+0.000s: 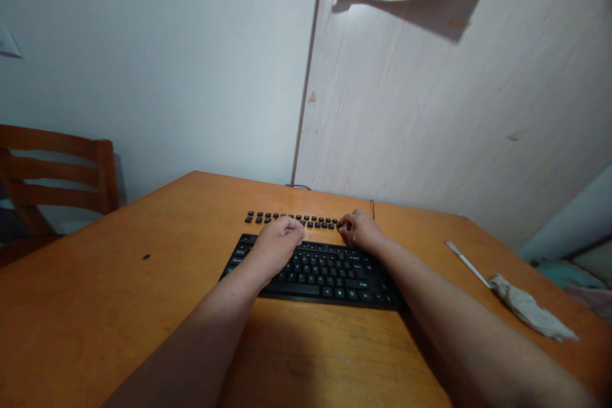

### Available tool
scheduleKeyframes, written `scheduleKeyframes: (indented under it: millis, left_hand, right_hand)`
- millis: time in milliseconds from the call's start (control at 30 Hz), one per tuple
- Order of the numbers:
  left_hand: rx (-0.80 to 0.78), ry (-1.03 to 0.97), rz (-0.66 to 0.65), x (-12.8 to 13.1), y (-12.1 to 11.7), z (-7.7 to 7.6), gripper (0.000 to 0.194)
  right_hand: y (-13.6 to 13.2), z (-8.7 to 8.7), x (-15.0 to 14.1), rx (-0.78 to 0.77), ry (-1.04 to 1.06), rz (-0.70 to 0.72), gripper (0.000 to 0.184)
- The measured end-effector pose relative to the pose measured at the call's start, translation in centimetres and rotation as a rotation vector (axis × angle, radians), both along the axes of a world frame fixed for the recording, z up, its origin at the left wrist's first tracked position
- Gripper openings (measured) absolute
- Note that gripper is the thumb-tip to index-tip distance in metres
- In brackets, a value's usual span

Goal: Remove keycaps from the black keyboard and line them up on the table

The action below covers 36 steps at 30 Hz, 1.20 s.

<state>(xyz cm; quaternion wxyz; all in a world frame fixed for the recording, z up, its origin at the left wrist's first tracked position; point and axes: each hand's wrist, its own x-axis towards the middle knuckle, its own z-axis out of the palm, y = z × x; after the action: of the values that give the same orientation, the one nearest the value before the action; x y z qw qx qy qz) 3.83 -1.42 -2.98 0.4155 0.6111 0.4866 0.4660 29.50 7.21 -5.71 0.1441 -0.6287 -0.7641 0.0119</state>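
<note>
A black keyboard [329,271] lies on the orange wooden table [143,306]. Just behind it, loose black keycaps [272,217] stand in two rows. My left hand [273,245] rests over the keyboard's top edge with fingers curled at the row of keycaps; what it pinches is hidden. My right hand [361,229] is at the right end of the keycap rows, fingers pinched on a small black keycap [345,225].
A white stick with a crumpled cloth at its end [519,303] lies on the table's right side. A wooden chair [57,178] stands at the left. A thin cable [371,207] runs off the far edge towards the wall. A tiny dark speck [146,257] lies on the left.
</note>
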Motion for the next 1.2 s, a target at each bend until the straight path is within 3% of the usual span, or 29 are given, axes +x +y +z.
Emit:
scheduleKeyframes:
  millis: [533,767,867,1000,1200]
  left_hand:
    - [0.005,-0.002,0.006,0.1,0.0,-0.2,0.018]
    - [0.007,0.028,0.01,0.0,-0.1,0.0,0.017]
    - [0.008,0.028,0.011,0.0,-0.2,0.2,0.017]
    - [0.031,0.073,0.012,0.2,-0.2,0.2,0.015]
    - [0.101,0.16,0.012,0.2,0.0,0.1,0.015]
  right_hand:
    - [-0.1,-0.1,-0.4,0.032,-0.043,-0.028,0.023]
    - [-0.3,0.7,0.2,0.08,0.046,-0.047,0.029]
    - [-0.8,1.8,1.0,0.133,0.156,-0.012,0.032]
    - [-2.4,3.4,1.7,0.184,0.477,0.012,0.031]
    - [-6.7,4.7,1.0,0.042,0.796,0.028,0.027]
